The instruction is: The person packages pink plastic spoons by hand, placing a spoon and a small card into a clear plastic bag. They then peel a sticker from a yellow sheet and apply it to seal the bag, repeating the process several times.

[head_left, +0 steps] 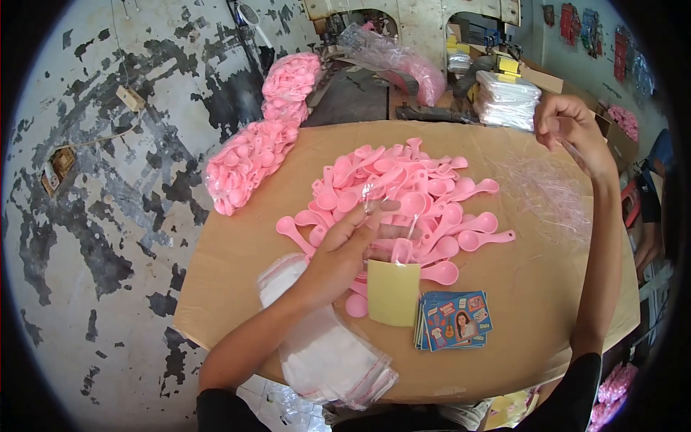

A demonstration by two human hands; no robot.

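My left hand (344, 248) is closed on a clear plastic bag (371, 205) over the front of the pile. Inside the bag show a pink spoon and a plain yellow card (394, 294). Raised at the right, my right hand (571, 133) has curled fingers; whatever they hold is too thin to make out. Below it lies a heap of clear plastic strips (551, 198). Pink spoons (403, 180) are piled mid-table. Flat clear bags (327, 353) lie stacked under my left forearm, and printed blue cards (455, 322) are stacked to their right.
Bags full of pink spoons (248, 162) rest along the table's left back edge. Behind the brown-covered table (518, 360) stand a machine (421, 29), a stack of packaged clear bags (506, 101) and cardboard boxes. A peeling wall (108, 237) is at left; another person's arm (650, 237) shows far right.
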